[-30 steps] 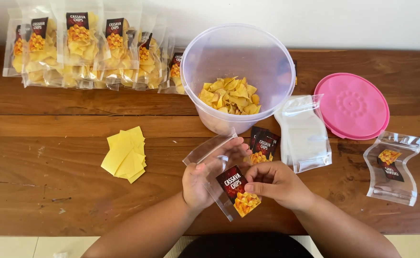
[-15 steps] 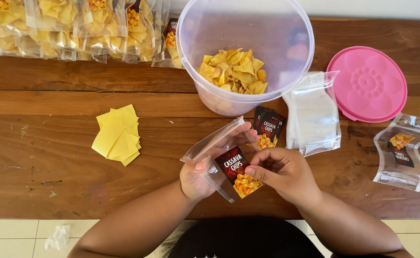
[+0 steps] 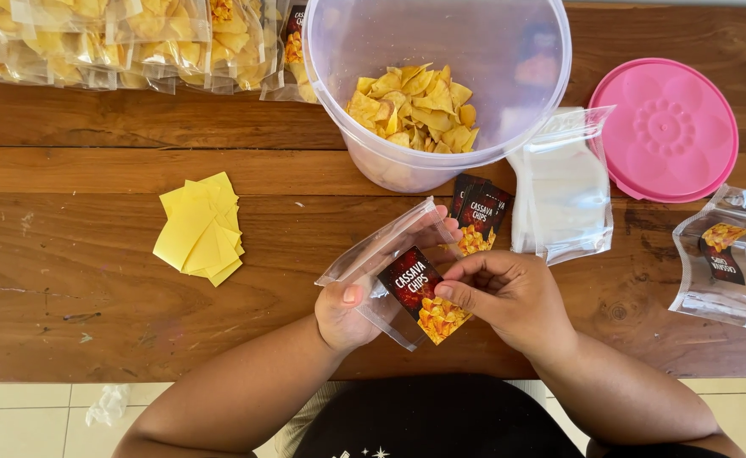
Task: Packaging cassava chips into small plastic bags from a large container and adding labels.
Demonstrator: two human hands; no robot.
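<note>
Left hand (image 3: 347, 309) gripped clear pouch (image 3: 381, 254) | right hand (image 3: 509, 297) pinched label (image 3: 424, 293) onto it | filled bags (image 3: 136, 38) stacked; tub (image 3: 441, 85) half-empty, empty pouches (image 3: 564, 191) left.

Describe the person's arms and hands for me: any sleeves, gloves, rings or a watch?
Both arms are bare from the bottom edge of the picture to the fingertips: no sleeves, no gloves. The left hand and right hand show no rings, and neither wrist carries a watch or band. The nails that show are short and unpainted. A dark garment with small pale star marks covers the body below.
</note>
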